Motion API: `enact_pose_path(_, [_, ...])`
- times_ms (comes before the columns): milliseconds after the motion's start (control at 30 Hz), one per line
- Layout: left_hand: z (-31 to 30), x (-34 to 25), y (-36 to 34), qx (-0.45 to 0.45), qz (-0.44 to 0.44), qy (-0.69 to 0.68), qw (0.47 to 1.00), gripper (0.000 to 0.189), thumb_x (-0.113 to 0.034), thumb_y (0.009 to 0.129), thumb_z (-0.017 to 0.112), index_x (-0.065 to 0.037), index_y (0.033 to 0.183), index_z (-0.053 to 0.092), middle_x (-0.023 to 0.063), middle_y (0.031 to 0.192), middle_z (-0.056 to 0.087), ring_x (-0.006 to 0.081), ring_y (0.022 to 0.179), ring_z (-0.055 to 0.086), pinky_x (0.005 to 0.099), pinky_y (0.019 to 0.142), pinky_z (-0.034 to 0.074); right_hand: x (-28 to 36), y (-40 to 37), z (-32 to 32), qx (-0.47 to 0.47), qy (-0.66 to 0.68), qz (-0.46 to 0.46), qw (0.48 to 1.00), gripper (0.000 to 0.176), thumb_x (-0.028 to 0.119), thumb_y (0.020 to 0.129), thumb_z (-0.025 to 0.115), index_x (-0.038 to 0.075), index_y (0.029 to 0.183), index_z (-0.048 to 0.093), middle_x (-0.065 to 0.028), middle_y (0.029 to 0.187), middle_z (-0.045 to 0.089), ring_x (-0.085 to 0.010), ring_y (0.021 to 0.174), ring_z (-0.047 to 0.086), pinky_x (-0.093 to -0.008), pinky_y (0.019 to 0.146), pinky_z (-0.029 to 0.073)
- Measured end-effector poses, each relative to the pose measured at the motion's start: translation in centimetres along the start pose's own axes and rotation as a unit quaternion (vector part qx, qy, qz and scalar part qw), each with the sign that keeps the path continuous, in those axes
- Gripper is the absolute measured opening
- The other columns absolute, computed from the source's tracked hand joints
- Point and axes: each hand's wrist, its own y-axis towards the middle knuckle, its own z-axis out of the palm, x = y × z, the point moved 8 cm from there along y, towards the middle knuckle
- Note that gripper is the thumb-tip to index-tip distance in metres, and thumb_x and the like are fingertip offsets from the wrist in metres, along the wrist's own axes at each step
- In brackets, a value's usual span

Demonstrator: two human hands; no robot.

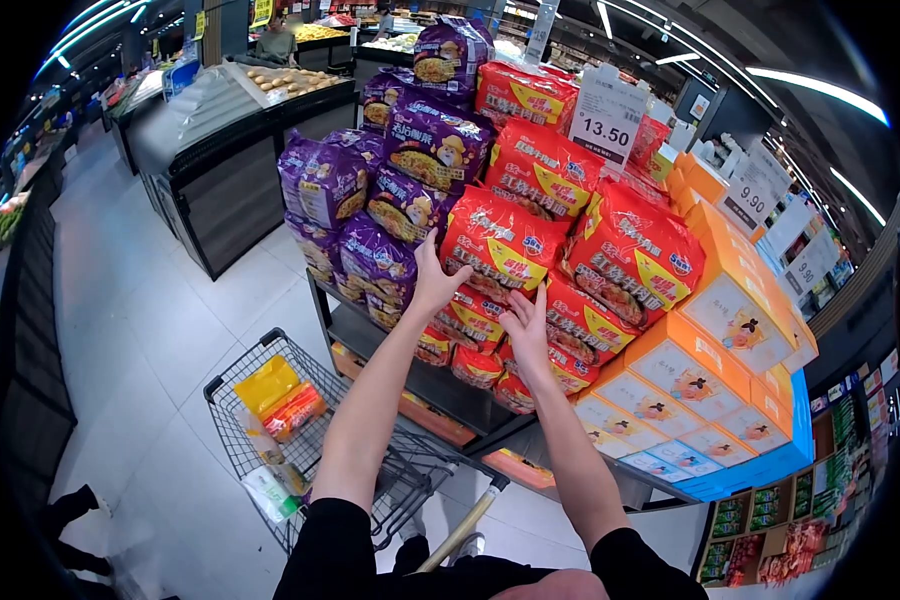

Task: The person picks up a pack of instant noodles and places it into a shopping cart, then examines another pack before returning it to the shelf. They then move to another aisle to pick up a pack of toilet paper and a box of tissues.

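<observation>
Both your hands are at the red noodle pack (500, 238), which sits in the front of the pile, on top of other red packs (467, 318). Your left hand (437, 278) is half open at the lower left side of this pack, with the thumb pointing toward its front. Your right hand (525, 322) is at its lower right corner, fingers apart and turned upward. I cannot tell whether either hand has a firm hold.

Purple noodle packs (436, 143) are stacked on the left of the red ones, and orange-and-white boxes (685, 375) stand on the right. A price sign (607, 118) showing 13.50 is above the red packs. Below your left arm is a wire cart (232, 432), containing a yellow packet (266, 385) and a red packet (293, 411).
</observation>
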Motion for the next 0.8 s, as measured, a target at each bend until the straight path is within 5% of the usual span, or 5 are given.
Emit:
enact_pose_path(100, [-1.9, -0.8, -2.5, -0.15, 0.047, 0.153, 0.976, 0.057, -0.01, 0.081, 0.073, 0.0, 0.129, 0.045, 0.0198, 0.124, 0.046, 0.0319, 0.114, 0.049, 0.0418, 0.098, 0.043, 0.4, -1.2, 0.8, 0.009, -0.051, -0.076, 0.996, 0.077, 0.0, 0.09, 0.059, 0.007, 0.153, 0.015, -0.02, 0.145, 0.042, -0.0297, 0.136, 0.043, -0.0404, 0.114, 0.034])
enact_pose_path(167, [-1.6, -0.4, -3.2, -0.108, 0.021, 0.121, 0.987, 0.047, -0.007, 0.081, 0.071, 0.0, 0.122, 0.048, 0.0172, 0.115, 0.05, 0.0292, 0.106, 0.053, 0.0396, 0.092, 0.046, 0.7, -1.5, 1.5, 0.034, -0.138, -0.09, 0.986, 0.047, 0.005, 0.087, 0.065, 0.002, 0.131, 0.046, -0.0196, 0.138, 0.051, -0.0312, 0.132, 0.048, -0.0406, 0.111, 0.038])
enact_pose_path(233, [-1.1, -0.7, -4.5, -0.085, 0.032, 0.043, 0.995, 0.026, -0.004, 0.084, 0.066, -0.001, 0.107, 0.055, 0.0095, 0.092, 0.059, 0.0214, 0.081, 0.061, 0.0341, 0.076, 0.051, -0.4, -0.7, 2.0, 0.06, -0.193, -0.074, 0.977, 0.042, 0.006, 0.086, 0.066, 0.001, 0.125, 0.051, -0.0195, 0.133, 0.054, -0.0321, 0.129, 0.051, -0.0394, 0.109, 0.04])
enact_pose_path(633, [-9.0, -10.0, -24.8, 0.209, -0.049, 0.025, 0.976, 0.032, -0.011, 0.093, 0.063, -0.003, 0.123, 0.056, 0.0075, 0.101, 0.065, 0.0165, 0.092, 0.064, 0.0301, 0.082, 0.051, 0.6, -0.7, 2.6, 0.074, -0.316, -0.175, 0.93, 0.028, 0.009, 0.084, 0.066, 0.002, 0.11, 0.061, -0.0176, 0.111, 0.064, -0.0331, 0.107, 0.062, -0.0386, 0.092, 0.05])
enact_pose_path(800, [-15.6, -8.5, -38.1, 0.136, -0.232, 0.111, 0.957, 0.028, -0.019, 0.094, 0.064, -0.001, 0.115, 0.061, 0.0111, 0.099, 0.069, 0.0213, 0.09, 0.068, 0.033, 0.082, 0.053, -3.9, -13.4, 4.2, 0.404, -0.271, -0.084, 0.87, 0.018, 0.013, 0.094, 0.059, 0.003, 0.108, 0.064, -0.0096, 0.093, 0.07, -0.0222, 0.088, 0.068, -0.0336, 0.078, 0.054])
